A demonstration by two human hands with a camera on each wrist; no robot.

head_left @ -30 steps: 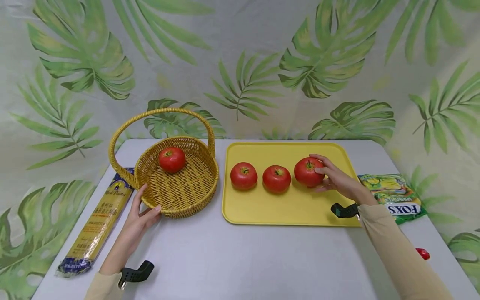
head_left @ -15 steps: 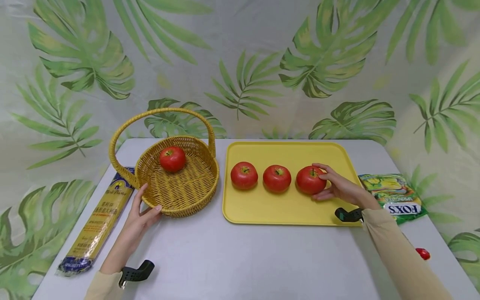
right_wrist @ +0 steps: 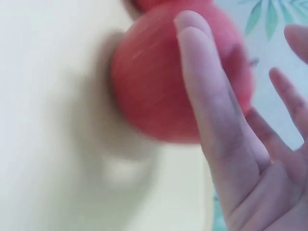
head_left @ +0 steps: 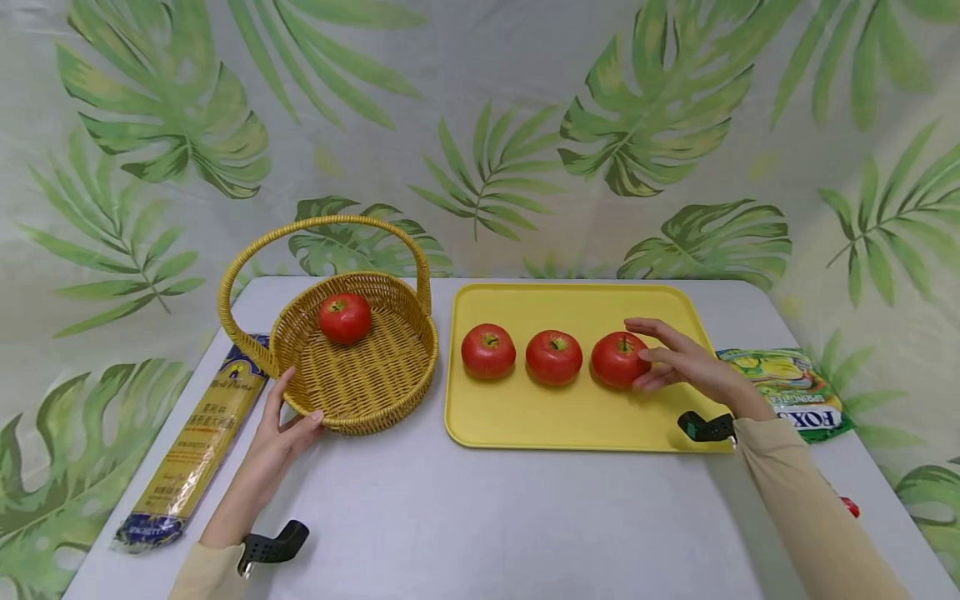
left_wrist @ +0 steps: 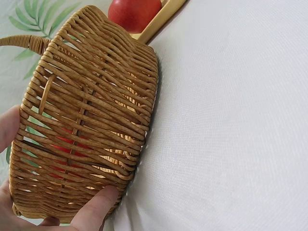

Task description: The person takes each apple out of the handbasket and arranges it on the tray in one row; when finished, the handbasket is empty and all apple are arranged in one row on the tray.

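In the head view, three red apples stand in a row on the yellow tray [head_left: 525,429]: a left one [head_left: 488,351], a middle one [head_left: 553,357] and a right one [head_left: 619,359]. My right hand [head_left: 690,367] is beside the right apple with fingers spread and loosely extended; whether a fingertip still touches it is unclear. The right wrist view is blurred, showing that apple [right_wrist: 154,82] resting on the tray. My left hand [head_left: 273,454] holds the near-left side of the woven basket [head_left: 375,421], its thumb against the outer wall [left_wrist: 91,106]. Another apple [head_left: 345,318] lies inside the basket.
A spaghetti packet [head_left: 198,450] lies left of the basket, partly under or behind it. Right of the tray is a green FOX'S bag [head_left: 795,392], partly behind my right wrist. A small red object [head_left: 850,506] peeks out beside the right sleeve. A leaf-print cloth [head_left: 495,167] hangs behind the table.
The right apple came down onto the tray and slightly toward me. My right hand then loosened its fingers and drew back a little to the right. The left hand and basket stayed put.
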